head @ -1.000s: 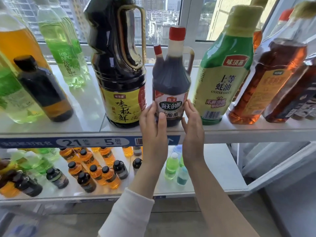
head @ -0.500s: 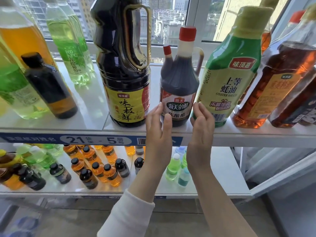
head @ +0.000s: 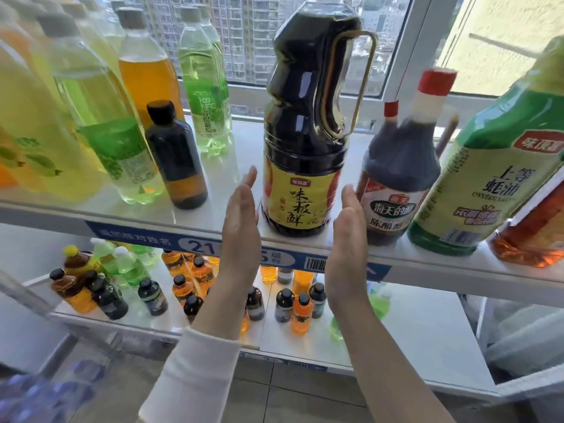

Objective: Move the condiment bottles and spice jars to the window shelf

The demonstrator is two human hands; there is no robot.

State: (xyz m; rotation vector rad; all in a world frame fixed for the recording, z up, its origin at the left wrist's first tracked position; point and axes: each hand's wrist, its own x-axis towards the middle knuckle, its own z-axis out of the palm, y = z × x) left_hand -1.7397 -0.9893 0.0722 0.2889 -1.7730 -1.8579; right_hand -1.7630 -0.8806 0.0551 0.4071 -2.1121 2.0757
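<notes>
A tall dark soy sauce jug (head: 305,141) with a yellow label and a wire handle stands upright at the front of the white window shelf (head: 213,215). My left hand (head: 241,215) and my right hand (head: 348,224) are raised with straight fingers on either side of its base, palms facing it; whether they touch it I cannot tell. To its right stand a red-capped vinegar bottle (head: 399,166), a green oyster sauce bottle (head: 494,166) and an amber bottle (head: 531,233). A small dark bottle (head: 177,157) stands to its left.
Green, yellow and orange drink bottles (head: 100,117) crowd the shelf's left part. A blue label strip (head: 137,238) runs along the shelf edge. The lower shelf (head: 412,325) holds several small orange, dark and green bottles. The window frame (head: 409,65) rises behind.
Both hands have left the red-capped vinegar bottle and moved left to flank the big soy sauce jug. The view has shifted left and closer.
</notes>
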